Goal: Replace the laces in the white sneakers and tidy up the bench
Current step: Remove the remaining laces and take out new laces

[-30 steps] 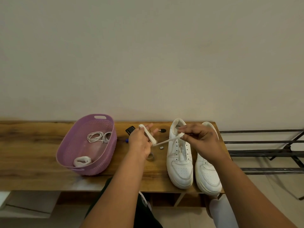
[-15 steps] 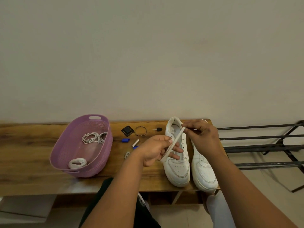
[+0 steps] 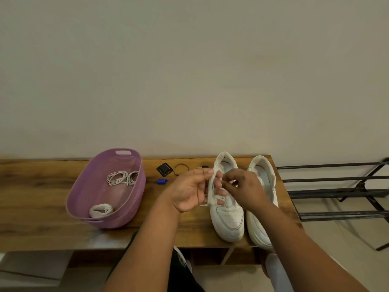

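My two hands have drawn together since half a second ago: then the white lace ran taut and slanted from my right hand near the heel down to my left hand at the toe side, and now it is folded into a short upright loop between them. My left hand [image 3: 189,191] has risen from the front of the shoe and holds the lace [image 3: 211,187] with fingers curled round it, the top end pinched at my fingertips. My right hand [image 3: 244,186] has come down and leftward and pinches the same lace just beside my left fingers. Both hands hover over the left sneaker [image 3: 227,209], whose eyelets look bare; the right sneaker [image 3: 262,207] stands touching it on the right.

The bench [image 3: 37,197] is dark grained wood set against a plain pale wall, with tiled floor below and a black metal rack [image 3: 336,194] to the right.

I count two sneakers, one purple basket [image 3: 84,199], and in it three bundles: two thin coiled cords [image 3: 122,178] at the far end and one flat white lace roll [image 3: 100,210] at the near end. Loose on the wood behind my hands lie one black square piece [image 3: 164,169], one dark ring [image 3: 181,168] and one small blue piece [image 3: 161,181]; a further dark bit shows just above my left fingers, too hidden to name.
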